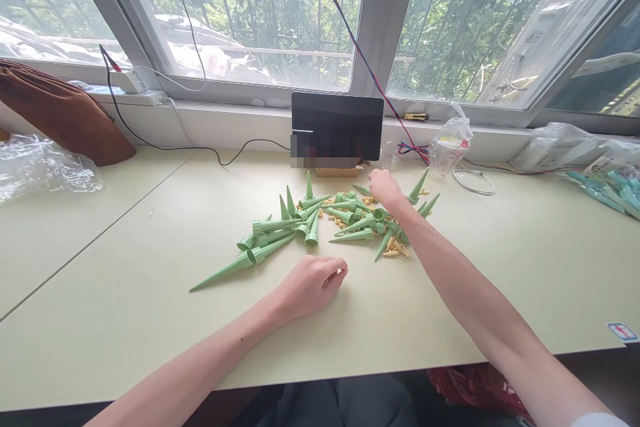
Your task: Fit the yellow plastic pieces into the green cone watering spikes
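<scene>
My left hand (316,282) rests on the table in front of the pile, its fingers curled together; anything inside them is hidden. Farther off, my right hand (385,188) is over the back of the pile with its fingers closed and pointing down; I cannot make out what they hold. Green hollow plastic spikes (274,239), cone-shaped with a ribbed collar, lie heaped between and left of the hands. A few of them stand point up, such as one green spike (309,185). Small yellow plastic pieces (395,248) are scattered among the spikes.
A dark tablet screen (337,127) stands behind the pile on a cardboard support (337,172). A bagged cup (450,147) and a coiled white cable (474,181) are at back right. Clear plastic wrap (45,167) and a brown bag (60,113) lie left. A yellow cutter (416,117) lies on the sill.
</scene>
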`<action>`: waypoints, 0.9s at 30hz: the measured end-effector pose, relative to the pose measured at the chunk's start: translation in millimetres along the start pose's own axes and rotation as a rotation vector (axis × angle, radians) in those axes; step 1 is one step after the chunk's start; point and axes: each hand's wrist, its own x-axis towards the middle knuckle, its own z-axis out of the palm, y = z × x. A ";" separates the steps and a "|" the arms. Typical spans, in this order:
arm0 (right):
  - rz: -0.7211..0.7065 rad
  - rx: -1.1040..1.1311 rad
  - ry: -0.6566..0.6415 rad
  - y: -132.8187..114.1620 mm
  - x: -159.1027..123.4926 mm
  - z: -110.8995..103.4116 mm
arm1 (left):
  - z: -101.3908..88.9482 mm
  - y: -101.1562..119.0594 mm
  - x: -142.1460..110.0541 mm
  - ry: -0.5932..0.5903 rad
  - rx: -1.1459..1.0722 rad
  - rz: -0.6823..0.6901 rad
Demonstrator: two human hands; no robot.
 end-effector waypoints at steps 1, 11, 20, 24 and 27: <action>-0.010 -0.007 -0.016 -1.2 4.4 3.0 | 0.4 -0.1 -0.2 0.001 0.000 0.001; -0.106 -0.104 -0.103 0.4 17.9 20.0 | 2.3 -1.1 -0.6 0.003 0.021 0.010; -0.168 -0.112 -0.148 3.9 1.4 9.1 | 0.9 -0.4 0.6 0.006 0.028 0.013; -0.131 -0.083 -0.108 6.4 -5.7 4.0 | 0.8 -0.8 -0.2 -0.001 0.036 0.012; -0.084 -0.055 -0.037 8.2 -10.2 0.2 | 1.0 -1.2 0.0 -0.006 0.037 0.017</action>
